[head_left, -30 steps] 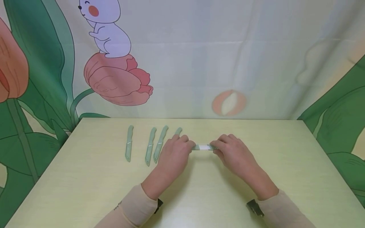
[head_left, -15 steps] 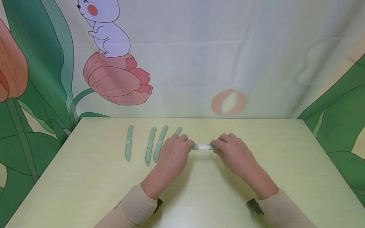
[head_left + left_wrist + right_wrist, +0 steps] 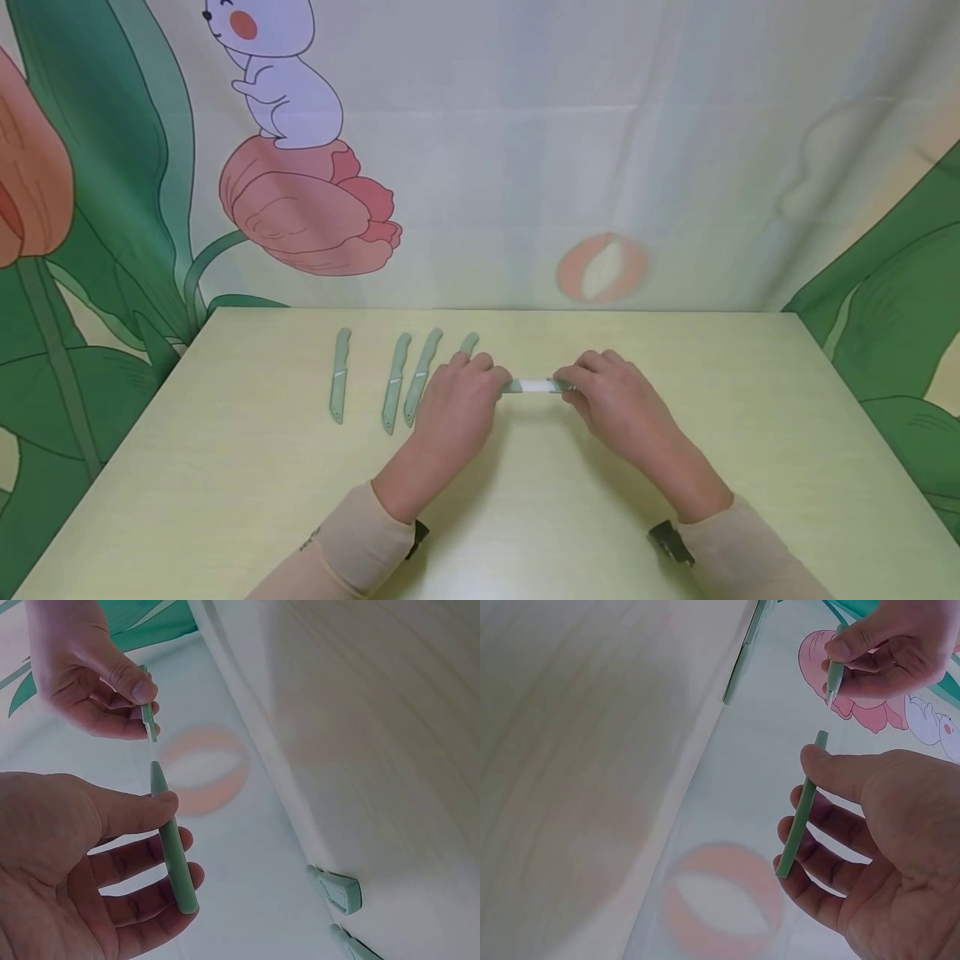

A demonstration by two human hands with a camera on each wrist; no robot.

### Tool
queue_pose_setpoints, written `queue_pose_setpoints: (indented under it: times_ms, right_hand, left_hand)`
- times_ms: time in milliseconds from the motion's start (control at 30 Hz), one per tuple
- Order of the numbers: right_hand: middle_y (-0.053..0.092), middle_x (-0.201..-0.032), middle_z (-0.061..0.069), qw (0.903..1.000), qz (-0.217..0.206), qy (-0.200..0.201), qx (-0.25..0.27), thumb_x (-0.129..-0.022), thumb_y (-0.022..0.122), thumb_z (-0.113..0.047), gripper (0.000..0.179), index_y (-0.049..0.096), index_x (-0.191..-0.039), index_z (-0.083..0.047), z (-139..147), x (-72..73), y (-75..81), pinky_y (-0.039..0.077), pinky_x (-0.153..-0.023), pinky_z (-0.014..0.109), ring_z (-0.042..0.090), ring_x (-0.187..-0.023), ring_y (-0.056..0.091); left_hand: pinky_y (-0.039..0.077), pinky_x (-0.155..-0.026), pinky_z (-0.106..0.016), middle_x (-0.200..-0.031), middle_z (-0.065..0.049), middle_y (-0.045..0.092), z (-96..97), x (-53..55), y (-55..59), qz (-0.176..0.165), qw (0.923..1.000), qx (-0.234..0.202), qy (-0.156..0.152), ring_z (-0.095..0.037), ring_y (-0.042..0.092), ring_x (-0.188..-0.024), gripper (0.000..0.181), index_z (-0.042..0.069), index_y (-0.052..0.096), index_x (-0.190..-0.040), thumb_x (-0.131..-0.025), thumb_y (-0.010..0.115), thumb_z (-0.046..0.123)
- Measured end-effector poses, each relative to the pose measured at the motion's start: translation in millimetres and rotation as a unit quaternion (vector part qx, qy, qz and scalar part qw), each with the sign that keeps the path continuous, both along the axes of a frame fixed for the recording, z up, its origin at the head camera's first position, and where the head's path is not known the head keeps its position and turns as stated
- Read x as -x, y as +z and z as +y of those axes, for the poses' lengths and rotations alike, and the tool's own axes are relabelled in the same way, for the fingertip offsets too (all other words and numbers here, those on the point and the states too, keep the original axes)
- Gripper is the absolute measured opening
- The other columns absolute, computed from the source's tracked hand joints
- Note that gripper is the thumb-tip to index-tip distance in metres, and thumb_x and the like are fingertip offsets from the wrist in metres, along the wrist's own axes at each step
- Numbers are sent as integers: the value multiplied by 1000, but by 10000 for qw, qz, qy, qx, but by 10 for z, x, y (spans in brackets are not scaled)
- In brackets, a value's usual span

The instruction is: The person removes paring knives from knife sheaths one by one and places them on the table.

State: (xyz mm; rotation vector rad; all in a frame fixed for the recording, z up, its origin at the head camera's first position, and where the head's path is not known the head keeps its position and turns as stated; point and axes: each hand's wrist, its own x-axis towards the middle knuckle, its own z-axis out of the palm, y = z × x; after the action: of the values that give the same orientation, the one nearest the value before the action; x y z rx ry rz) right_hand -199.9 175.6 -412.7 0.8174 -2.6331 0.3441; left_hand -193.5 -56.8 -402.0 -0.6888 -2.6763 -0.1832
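Note:
In the head view both hands hold a green paring knife over the table, with its white blade bare between them. My left hand pinches the rounded green handle, thumb on one side and fingers on the other. The flat green blade sheath is gripped the same way by my right hand. Handle and sheath lie in one line, a short stretch of blade showing between them; the sheath still covers the tip.
Left of the hands, several sheathed green knives lie on the table: one far left, two side by side, and another partly hidden behind the left hand. A printed curtain hangs behind the table's back edge.

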Motion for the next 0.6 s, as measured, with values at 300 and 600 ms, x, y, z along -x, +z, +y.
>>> queue_pose_setpoints:
  times_ms: [300, 600]
  right_hand:
    - [72, -100, 4, 10000, -60, -24, 1, -85, 89, -4, 30, 80, -113, -12, -7, 6, -2, 50, -67, 35, 26, -83, 60]
    - [71, -100, 4, 9999, -100, -63, -13, -85, 89, -4, 30, 80, -113, -11, -2, -4, -12, 51, -68, 36, 26, -83, 61]
  left_hand:
    - [47, -59, -31, -83, -1, 66, 6, -9, 4, -20, 10000, -32, 76, -21, 53, -72, 14, 15, 82, -101, -91, 84, 7]
    - [48, -61, -31, -85, -1, 67, 2, -12, 11, -110, 9998, -13, 145, -21, 53, -73, 13, 15, 82, -102, -92, 83, 7]
